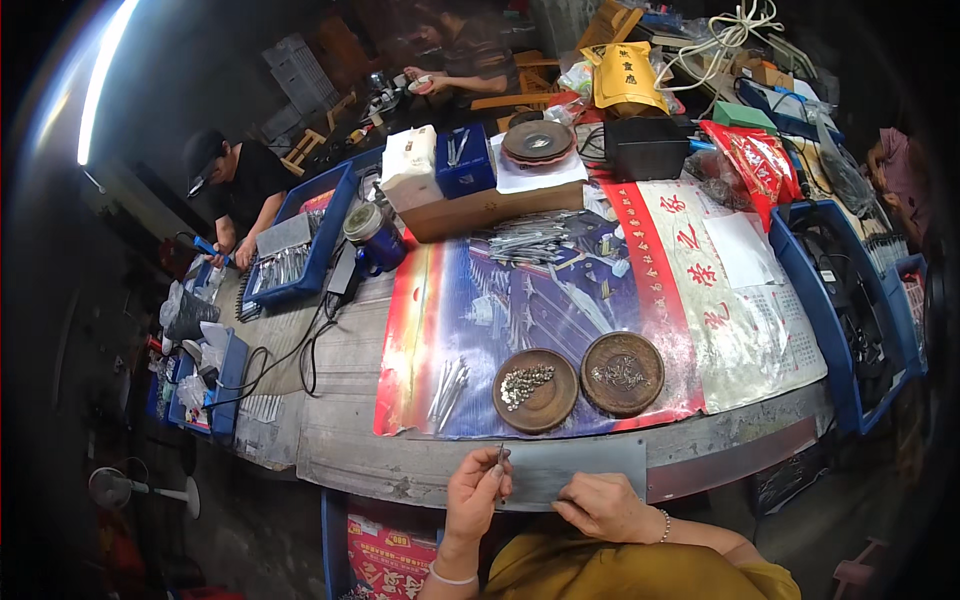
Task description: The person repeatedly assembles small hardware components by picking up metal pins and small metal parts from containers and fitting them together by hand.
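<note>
At the table's near edge, my left hand (476,497) pinches a small slender metal piece (501,455) upright between thumb and fingers. To its right rests my right hand (608,507), fingers curled in; whatever they hold, if anything, is hidden. Both hands are by a smooth grey metal strip (590,458) on the table edge. Just beyond lie two round brown dishes. The left dish (560,411) holds many small shiny beadlike parts; the right dish (622,404) has fine silvery bits. Left of them lies a small bunch of slim metal rods (448,390).
A larger pile of metal rods (528,240) lies farther back on the printed poster (420,330). Behind it stands a cardboard box (490,212). Blue bins flank the table, one at right (797,300), one at left (345,190). A blue mug (376,245) stands near black cables. Other people sit farther off.
</note>
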Action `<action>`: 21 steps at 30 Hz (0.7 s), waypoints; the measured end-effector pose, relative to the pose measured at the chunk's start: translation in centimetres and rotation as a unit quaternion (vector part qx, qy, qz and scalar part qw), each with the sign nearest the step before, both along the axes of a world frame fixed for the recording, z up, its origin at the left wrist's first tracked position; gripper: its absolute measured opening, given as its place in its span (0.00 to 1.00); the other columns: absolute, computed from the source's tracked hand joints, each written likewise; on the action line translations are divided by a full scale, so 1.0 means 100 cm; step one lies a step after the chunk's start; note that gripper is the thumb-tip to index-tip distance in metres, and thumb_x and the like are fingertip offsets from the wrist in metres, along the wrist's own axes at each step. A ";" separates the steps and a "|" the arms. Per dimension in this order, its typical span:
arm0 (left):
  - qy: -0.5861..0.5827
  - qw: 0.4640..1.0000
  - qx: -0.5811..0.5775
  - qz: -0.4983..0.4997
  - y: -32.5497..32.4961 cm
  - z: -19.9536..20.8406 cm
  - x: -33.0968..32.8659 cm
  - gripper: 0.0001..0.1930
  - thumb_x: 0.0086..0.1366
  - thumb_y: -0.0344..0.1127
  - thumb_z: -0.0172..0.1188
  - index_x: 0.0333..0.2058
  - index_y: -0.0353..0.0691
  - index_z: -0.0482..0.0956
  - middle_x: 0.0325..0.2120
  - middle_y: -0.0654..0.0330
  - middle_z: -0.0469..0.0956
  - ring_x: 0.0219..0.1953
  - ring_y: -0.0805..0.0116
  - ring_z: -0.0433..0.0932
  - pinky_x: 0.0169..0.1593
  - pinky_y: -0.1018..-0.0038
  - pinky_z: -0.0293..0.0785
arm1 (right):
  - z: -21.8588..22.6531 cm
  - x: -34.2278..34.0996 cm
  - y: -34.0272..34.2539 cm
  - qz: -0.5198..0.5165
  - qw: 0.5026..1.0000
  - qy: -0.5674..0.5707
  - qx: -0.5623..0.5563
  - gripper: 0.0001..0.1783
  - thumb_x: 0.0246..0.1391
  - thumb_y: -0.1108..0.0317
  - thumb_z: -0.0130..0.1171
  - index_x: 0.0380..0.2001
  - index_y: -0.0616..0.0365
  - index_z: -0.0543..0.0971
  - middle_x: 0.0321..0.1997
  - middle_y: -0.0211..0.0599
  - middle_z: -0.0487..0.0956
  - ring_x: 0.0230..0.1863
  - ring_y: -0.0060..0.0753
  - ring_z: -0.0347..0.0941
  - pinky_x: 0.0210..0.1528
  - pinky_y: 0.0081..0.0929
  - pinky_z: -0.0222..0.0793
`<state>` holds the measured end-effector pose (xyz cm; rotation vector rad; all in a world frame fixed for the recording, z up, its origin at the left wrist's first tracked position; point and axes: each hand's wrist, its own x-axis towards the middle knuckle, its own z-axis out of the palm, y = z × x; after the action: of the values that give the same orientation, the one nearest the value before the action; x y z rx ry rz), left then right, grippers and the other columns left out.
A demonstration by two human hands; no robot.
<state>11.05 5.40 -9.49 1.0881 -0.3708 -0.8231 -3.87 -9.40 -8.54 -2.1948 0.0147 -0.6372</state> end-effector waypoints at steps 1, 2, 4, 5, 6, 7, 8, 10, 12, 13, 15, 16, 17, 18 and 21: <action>-0.018 1.000 0.001 0.012 0.000 -0.003 -0.001 0.09 0.65 0.24 0.48 0.44 0.33 0.69 0.33 0.61 0.73 0.26 0.79 0.69 0.30 0.84 0.64 | -0.001 0.000 0.001 0.000 1.000 0.000 -0.002 0.08 0.44 0.71 0.63 0.23 0.59 0.74 0.21 0.36 0.73 0.21 0.39 0.72 0.23 0.30 0.67; -0.017 1.000 0.001 0.010 0.000 -0.005 -0.002 0.09 0.65 0.24 0.48 0.44 0.33 0.69 0.33 0.61 0.73 0.26 0.79 0.69 0.30 0.84 0.64 | -0.001 -0.001 0.001 0.000 1.000 0.001 -0.004 0.08 0.44 0.71 0.64 0.23 0.59 0.74 0.21 0.36 0.73 0.21 0.39 0.72 0.23 0.30 0.67; -0.030 0.999 -0.007 0.035 -0.001 -0.007 -0.004 0.09 0.65 0.25 0.48 0.44 0.33 0.69 0.31 0.62 0.72 0.25 0.80 0.67 0.28 0.84 0.63 | 0.000 -0.001 0.001 -0.001 1.000 -0.005 -0.002 0.08 0.45 0.70 0.63 0.22 0.58 0.72 0.21 0.36 0.71 0.21 0.39 0.71 0.23 0.30 0.66; -0.032 0.999 -0.006 0.034 -0.002 -0.008 -0.004 0.09 0.65 0.25 0.48 0.44 0.33 0.69 0.31 0.62 0.72 0.25 0.80 0.67 0.28 0.84 0.63 | 0.000 -0.001 0.001 -0.001 1.000 -0.010 -0.002 0.09 0.47 0.68 0.62 0.22 0.57 0.71 0.20 0.35 0.70 0.20 0.39 0.69 0.23 0.31 0.66; -0.019 0.998 -0.025 0.049 -0.002 -0.009 -0.004 0.09 0.65 0.25 0.48 0.43 0.33 0.69 0.31 0.62 0.72 0.24 0.80 0.67 0.27 0.84 0.62 | -0.001 -0.001 0.002 -0.001 1.000 -0.011 -0.001 0.09 0.47 0.68 0.62 0.22 0.57 0.71 0.20 0.35 0.70 0.20 0.39 0.69 0.23 0.31 0.66; -0.005 0.997 -0.043 0.064 -0.002 -0.010 -0.005 0.08 0.65 0.25 0.48 0.43 0.33 0.70 0.30 0.62 0.72 0.23 0.80 0.66 0.26 0.84 0.61 | -0.002 -0.001 0.002 -0.001 1.000 -0.010 -0.004 0.09 0.47 0.68 0.62 0.22 0.57 0.71 0.20 0.35 0.70 0.20 0.39 0.69 0.23 0.31 0.66; -0.007 0.997 -0.043 0.064 -0.002 -0.010 -0.005 0.08 0.65 0.25 0.48 0.43 0.33 0.70 0.30 0.62 0.72 0.23 0.80 0.66 0.26 0.84 0.61 | -0.002 -0.001 0.003 0.000 1.000 -0.009 -0.007 0.09 0.47 0.68 0.62 0.22 0.57 0.71 0.21 0.36 0.70 0.21 0.39 0.70 0.23 0.31 0.66; -0.022 0.996 -0.036 0.083 -0.004 -0.011 -0.008 0.09 0.65 0.24 0.46 0.43 0.34 0.70 0.29 0.61 0.70 0.21 0.80 0.64 0.24 0.82 0.61 | -0.001 -0.002 0.003 -0.004 1.000 -0.010 -0.006 0.09 0.47 0.68 0.62 0.23 0.58 0.72 0.21 0.36 0.70 0.21 0.40 0.70 0.23 0.31 0.66; -0.029 0.996 -0.032 0.084 -0.004 -0.012 -0.009 0.09 0.65 0.24 0.46 0.43 0.34 0.70 0.29 0.61 0.70 0.21 0.80 0.64 0.24 0.82 0.61 | 0.000 -0.002 0.003 -0.007 1.000 -0.010 -0.005 0.09 0.47 0.68 0.62 0.23 0.58 0.72 0.21 0.36 0.71 0.21 0.40 0.70 0.23 0.31 0.66; -0.037 0.995 -0.029 0.085 -0.004 -0.012 -0.009 0.09 0.65 0.25 0.46 0.43 0.34 0.70 0.29 0.61 0.70 0.21 0.80 0.64 0.24 0.83 0.61 | 0.001 -0.002 0.002 -0.005 1.000 -0.005 0.009 0.08 0.47 0.68 0.61 0.24 0.58 0.73 0.22 0.37 0.71 0.22 0.41 0.71 0.24 0.32 0.66; -0.039 0.995 -0.027 0.087 -0.005 -0.014 -0.009 0.09 0.65 0.25 0.46 0.42 0.34 0.70 0.29 0.61 0.70 0.21 0.80 0.64 0.24 0.83 0.61 | 0.003 -0.003 0.001 -0.003 1.000 0.002 0.025 0.08 0.48 0.68 0.61 0.25 0.59 0.73 0.23 0.38 0.72 0.22 0.41 0.71 0.24 0.32 0.67; -0.041 0.995 -0.027 0.088 -0.005 -0.014 -0.009 0.08 0.65 0.25 0.46 0.42 0.34 0.70 0.29 0.61 0.70 0.21 0.80 0.64 0.24 0.83 0.60 | 0.007 -0.007 0.000 0.003 0.998 0.024 0.053 0.08 0.49 0.68 0.61 0.26 0.59 0.74 0.23 0.38 0.73 0.22 0.42 0.71 0.24 0.32 0.67; -0.040 0.995 -0.027 0.088 -0.005 -0.014 -0.010 0.08 0.65 0.25 0.46 0.42 0.34 0.70 0.29 0.61 0.70 0.21 0.80 0.64 0.24 0.83 0.60 | 0.012 -0.009 -0.001 0.008 0.996 0.046 0.080 0.08 0.49 0.68 0.61 0.27 0.60 0.74 0.24 0.39 0.73 0.23 0.42 0.72 0.24 0.32 0.67; -0.053 0.994 -0.031 0.088 -0.007 -0.013 -0.010 0.08 0.65 0.24 0.46 0.42 0.34 0.70 0.29 0.61 0.70 0.21 0.80 0.64 0.24 0.83 0.61 | 0.017 -0.010 -0.002 0.009 0.996 0.048 0.079 0.08 0.49 0.68 0.61 0.27 0.60 0.74 0.24 0.39 0.73 0.23 0.42 0.72 0.24 0.32 0.67; -0.064 0.993 -0.036 0.088 -0.005 -0.013 -0.011 0.08 0.65 0.24 0.46 0.42 0.34 0.69 0.29 0.62 0.70 0.21 0.80 0.64 0.25 0.83 0.61 | 0.036 -0.012 -0.007 -0.014 0.995 0.055 0.085 0.06 0.49 0.70 0.60 0.28 0.61 0.74 0.25 0.40 0.74 0.23 0.42 0.72 0.25 0.32 0.67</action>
<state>9.94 4.88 -10.84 1.0926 -0.4034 -0.5812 -5.08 -10.09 -4.95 -2.0660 0.1529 -0.5110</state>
